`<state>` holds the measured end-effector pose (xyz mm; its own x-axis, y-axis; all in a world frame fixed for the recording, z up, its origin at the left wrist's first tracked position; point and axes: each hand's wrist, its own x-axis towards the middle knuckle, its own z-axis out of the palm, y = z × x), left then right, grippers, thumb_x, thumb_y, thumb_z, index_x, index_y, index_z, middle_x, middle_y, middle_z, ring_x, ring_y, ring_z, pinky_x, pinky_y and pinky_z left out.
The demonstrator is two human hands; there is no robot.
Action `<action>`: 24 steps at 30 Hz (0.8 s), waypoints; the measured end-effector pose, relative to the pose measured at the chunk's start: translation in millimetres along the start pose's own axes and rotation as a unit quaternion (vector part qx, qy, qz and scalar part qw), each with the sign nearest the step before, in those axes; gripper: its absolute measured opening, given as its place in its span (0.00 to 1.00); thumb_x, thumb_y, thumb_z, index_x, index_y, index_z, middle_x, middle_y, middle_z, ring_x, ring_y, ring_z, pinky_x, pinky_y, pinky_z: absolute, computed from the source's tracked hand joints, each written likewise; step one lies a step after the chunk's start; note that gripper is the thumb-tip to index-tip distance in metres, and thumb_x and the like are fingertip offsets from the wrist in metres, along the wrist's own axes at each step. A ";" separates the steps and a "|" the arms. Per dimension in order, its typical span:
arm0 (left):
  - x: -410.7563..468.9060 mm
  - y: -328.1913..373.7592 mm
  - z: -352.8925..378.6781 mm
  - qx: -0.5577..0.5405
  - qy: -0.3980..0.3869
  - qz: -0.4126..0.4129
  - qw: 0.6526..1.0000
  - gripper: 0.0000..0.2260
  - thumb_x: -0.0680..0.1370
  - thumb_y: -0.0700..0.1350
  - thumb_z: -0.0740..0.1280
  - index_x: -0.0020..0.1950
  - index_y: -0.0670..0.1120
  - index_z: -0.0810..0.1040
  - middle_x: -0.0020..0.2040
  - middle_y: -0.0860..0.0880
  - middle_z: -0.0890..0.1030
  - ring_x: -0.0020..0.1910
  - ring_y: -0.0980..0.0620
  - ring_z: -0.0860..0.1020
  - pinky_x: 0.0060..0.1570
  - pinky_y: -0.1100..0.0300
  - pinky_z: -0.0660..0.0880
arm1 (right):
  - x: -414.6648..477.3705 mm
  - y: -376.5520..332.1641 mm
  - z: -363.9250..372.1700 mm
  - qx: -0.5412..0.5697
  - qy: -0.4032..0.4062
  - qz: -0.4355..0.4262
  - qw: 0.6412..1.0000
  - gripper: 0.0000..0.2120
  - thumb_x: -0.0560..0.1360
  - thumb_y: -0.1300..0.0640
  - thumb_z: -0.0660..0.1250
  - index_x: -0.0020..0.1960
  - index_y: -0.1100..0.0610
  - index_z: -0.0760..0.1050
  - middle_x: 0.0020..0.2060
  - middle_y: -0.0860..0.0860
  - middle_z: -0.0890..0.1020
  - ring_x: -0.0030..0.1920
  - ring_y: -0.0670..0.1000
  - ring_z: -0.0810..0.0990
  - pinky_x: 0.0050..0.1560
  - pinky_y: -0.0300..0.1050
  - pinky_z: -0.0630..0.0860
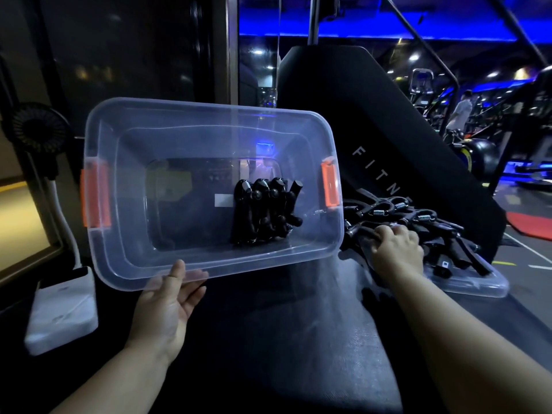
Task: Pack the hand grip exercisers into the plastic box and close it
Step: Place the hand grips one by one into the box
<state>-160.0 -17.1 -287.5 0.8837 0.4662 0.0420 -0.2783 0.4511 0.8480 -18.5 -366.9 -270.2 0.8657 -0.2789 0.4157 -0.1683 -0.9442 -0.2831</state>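
Few packed exercisers (265, 213) in plastic box (209, 264), lid (478, 286) off under loose exercisers (433, 222); left hand (167, 306) pinches box rim, right hand (394, 246) fingers curl round a loose one.

A gym: exercise machines (421, 80) under blue strip lights (373, 35)

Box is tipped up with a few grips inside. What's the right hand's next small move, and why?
Probably lift one exerciser off the pile of hand grip exercisers and carry it left into the plastic box. The right hand curls over that pile on the lid, and the left hand holds the box's near rim with its opening facing the person.
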 end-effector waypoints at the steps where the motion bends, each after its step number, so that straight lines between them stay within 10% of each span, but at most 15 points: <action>1: -0.1 -0.1 0.1 0.001 0.000 0.001 1.000 0.09 0.78 0.48 0.63 0.40 0.46 0.75 0.36 0.47 0.84 0.42 0.51 0.82 0.48 0.55 0.76 | 1.1 3.9 -0.7 -0.006 -0.020 0.005 1.000 0.20 0.78 0.43 0.58 0.68 0.47 0.68 0.70 0.54 0.65 0.68 0.59 0.62 0.64 0.55 0.63; 6: -1.8 0.2 1.7 -0.001 0.001 0.002 1.000 0.09 0.77 0.48 0.64 0.40 0.46 0.75 0.35 0.47 0.83 0.41 0.52 0.82 0.48 0.56 0.76 | 5.6 12.2 13.5 0.046 -0.104 0.016 0.993 0.21 0.79 0.41 0.57 0.71 0.40 0.64 0.73 0.52 0.64 0.69 0.58 0.66 0.64 0.55 0.64; 24: -2.2 -0.1 0.7 0.002 0.001 0.004 1.000 0.12 0.70 0.52 0.66 0.40 0.43 0.75 0.35 0.48 0.83 0.42 0.50 0.83 0.43 0.59 0.79 | 7.8 12.5 15.9 0.168 0.012 0.102 0.980 0.19 0.75 0.55 0.64 0.66 0.55 0.74 0.57 0.61 0.80 0.58 0.62 0.77 0.55 0.50 0.73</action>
<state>-161.7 -18.7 -287.4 0.8809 0.4708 0.0481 -0.2839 0.4446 0.8496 -6.3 -378.1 -284.3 0.8181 -0.4638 0.3400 -0.1682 -0.7584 -0.6297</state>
